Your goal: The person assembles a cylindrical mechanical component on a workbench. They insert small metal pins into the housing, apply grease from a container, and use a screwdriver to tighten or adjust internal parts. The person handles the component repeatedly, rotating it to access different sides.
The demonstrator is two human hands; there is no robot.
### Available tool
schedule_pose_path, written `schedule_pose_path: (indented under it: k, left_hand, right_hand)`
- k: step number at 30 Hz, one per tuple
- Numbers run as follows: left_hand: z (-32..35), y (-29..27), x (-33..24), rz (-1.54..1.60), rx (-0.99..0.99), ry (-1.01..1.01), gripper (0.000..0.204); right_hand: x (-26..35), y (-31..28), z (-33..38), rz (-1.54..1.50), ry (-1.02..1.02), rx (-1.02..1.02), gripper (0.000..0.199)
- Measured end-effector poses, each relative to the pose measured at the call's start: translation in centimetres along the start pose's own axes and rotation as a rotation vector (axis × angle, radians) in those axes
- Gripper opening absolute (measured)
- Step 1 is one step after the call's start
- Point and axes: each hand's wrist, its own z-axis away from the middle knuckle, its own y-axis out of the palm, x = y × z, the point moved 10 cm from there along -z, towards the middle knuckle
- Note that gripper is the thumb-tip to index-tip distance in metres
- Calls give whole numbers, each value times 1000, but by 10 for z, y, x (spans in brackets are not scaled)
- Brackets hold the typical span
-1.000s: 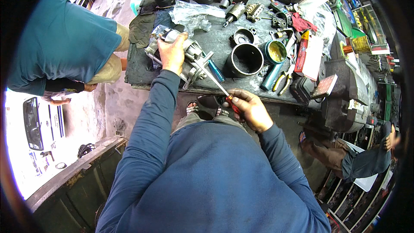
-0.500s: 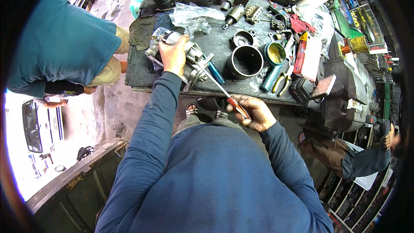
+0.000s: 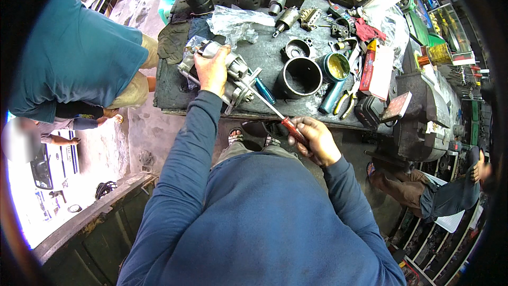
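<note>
Left hand (image 3: 211, 70) clamps the grey metal motor housing (image 3: 225, 77) against the tabletop (image 3: 275, 58), steadying it; right hand (image 3: 316, 140) grips the red-handled screwdriver (image 3: 270, 108), tip at it.

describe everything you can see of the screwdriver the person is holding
The screwdriver has a red, partly clear-looking handle and a long thin bare-metal shaft. It lies slanted, handle toward the person, tip up and left. The right hand grips the handle just off the workbench edge. The tip reaches the grey metal starter motor, which the left hand holds down on the bench; the tip's exact seat is too small to tell.
</note>
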Motion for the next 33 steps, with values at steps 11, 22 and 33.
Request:
schedule_pose_path:
  k: [11, 22, 33]
  left_hand:
    - [2, 2, -5, -9, 12, -12, 51]
    - [-2, 2, 3, 27, 38, -41, 54]
    - [3, -4, -3, -51, -20, 31, 88]
  right_hand:
    - [12, -23, 6, -53, -209, -269, 29]
    - [3, -46, 18, -302, -256, -470, 29]
    - [-7, -27, 10, -477, -142, -180, 30]
